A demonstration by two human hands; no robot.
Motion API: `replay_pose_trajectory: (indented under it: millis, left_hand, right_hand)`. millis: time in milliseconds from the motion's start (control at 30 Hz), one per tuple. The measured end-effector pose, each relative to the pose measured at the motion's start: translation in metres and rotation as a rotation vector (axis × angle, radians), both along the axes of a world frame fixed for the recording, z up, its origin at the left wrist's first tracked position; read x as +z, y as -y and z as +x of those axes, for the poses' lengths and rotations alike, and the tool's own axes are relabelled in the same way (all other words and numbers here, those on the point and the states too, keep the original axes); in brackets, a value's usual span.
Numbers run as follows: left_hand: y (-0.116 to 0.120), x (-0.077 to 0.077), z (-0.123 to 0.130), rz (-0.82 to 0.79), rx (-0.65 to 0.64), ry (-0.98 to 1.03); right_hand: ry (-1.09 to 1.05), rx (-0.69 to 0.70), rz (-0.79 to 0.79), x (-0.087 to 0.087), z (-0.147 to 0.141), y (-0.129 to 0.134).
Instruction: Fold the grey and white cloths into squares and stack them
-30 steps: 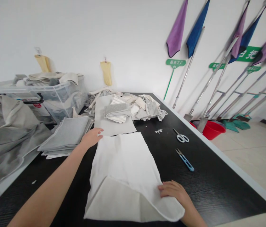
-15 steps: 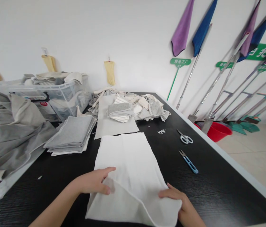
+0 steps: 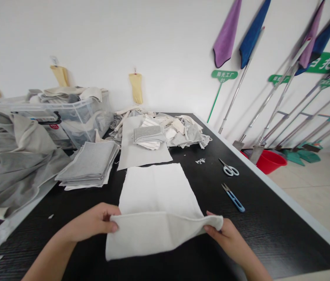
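A white cloth (image 3: 157, 187) lies on the black table, its near end lifted and turned over toward the far side so the greyish underside shows. My left hand (image 3: 100, 220) pinches the turned-over edge at its left corner. At the right corner my right hand (image 3: 219, 229) grips the same edge between thumb and fingers; the cloth hides part of the fingertips. The edge is stretched between both hands, slightly wavy near the right one.
Left stands a stack of grey cloths (image 3: 90, 162), by a clear plastic box (image 3: 79, 117) of fabric. Behind, a small folded pile (image 3: 148, 134) rests on a flat sheet (image 3: 129, 156), near loose scraps (image 3: 188, 130). Scissors (image 3: 229, 168) and blue thread snips (image 3: 234, 199) lie right.
The near edge, earlier hanging loose in a diagonal, is now pulled straight across. My left hand has moved left to the corner and closed on it; my right hand has risen slightly.
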State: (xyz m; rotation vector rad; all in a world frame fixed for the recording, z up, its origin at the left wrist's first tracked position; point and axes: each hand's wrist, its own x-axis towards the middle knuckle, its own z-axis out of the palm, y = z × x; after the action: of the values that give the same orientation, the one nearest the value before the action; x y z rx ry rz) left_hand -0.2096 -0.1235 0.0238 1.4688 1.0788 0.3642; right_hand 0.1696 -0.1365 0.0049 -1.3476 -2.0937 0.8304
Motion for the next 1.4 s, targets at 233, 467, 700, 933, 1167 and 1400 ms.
replay_pose_trajectory:
  millis: [233, 467, 700, 933, 1167, 1400]
  left_hand:
    - [-0.074, 0.055, -0.009, 0.414, 0.527, 0.242]
    - [-0.138, -0.020, 0.008, 0.072, 0.880, 0.191]
    - [-0.104, -0.069, 0.010, -0.001, 0.881, 0.116]
    - [-0.102, -0.083, 0.006, 0.091, 1.001, 0.049]
    - [-0.108, -0.096, -0.001, 0.172, 1.069, -0.070]
    - [-0.119, -0.092, -0.005, 0.279, 0.977, -0.383]
  right_hand:
    - [-0.429, -0.085, -0.083, 0.041, -0.015, -0.085]
    - [-0.118, -0.234, -0.212, -0.017, -0.052, -0.167]
    - [0.121, -0.356, -0.168, -0.053, -0.052, -0.172]
    - [0.259, -0.457, -0.139, -0.053, -0.053, -0.156]
    - [0.306, -0.491, -0.126, -0.051, -0.053, -0.154]
    - [0.293, -0.493, -0.112, -0.052, -0.050, -0.159]
